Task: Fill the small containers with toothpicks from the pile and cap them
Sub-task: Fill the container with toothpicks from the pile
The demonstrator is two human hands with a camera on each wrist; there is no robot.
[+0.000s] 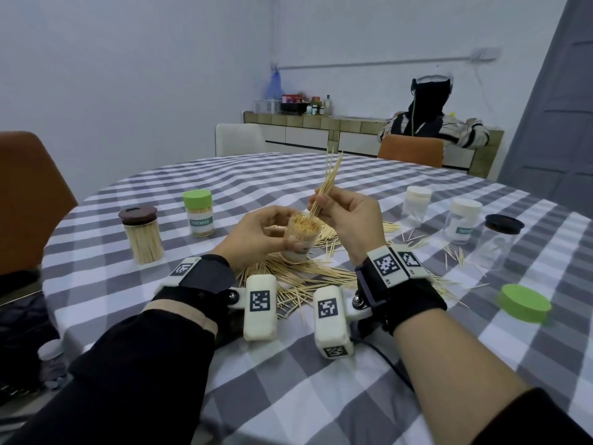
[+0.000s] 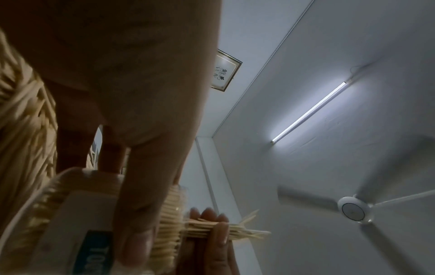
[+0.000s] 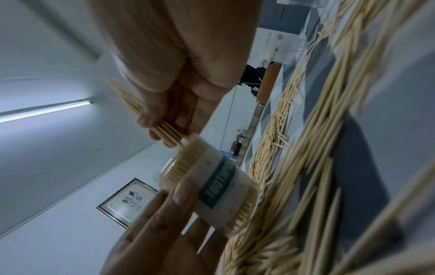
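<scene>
The left hand [image 1: 260,234] is curled round an open toothpick container [image 1: 300,240], gripping it above the toothpick pile [image 1: 308,277] near the middle of the tabletop [image 1: 288,396]. The container is packed with toothpicks and bears a green "TOOTHPICK" label, read partly in the right wrist view [image 3: 217,186]. The right hand [image 1: 349,220] pinches a small bundle of toothpicks [image 1: 327,184] between thumb and fingers, the lower ends at the container's mouth, the upper ends fanning upward. Toward the left edge stand a brown-capped jar [image 1: 141,234] full of toothpicks and a capped green-lidded container [image 1: 199,211]. Toward the right edge stand two white-capped containers [image 1: 417,205] [image 1: 463,220] and a black-lidded clear jar [image 1: 499,242]. A loose green cap [image 1: 524,303] lies near the right edge. Stray toothpicks lie around the pile.
</scene>
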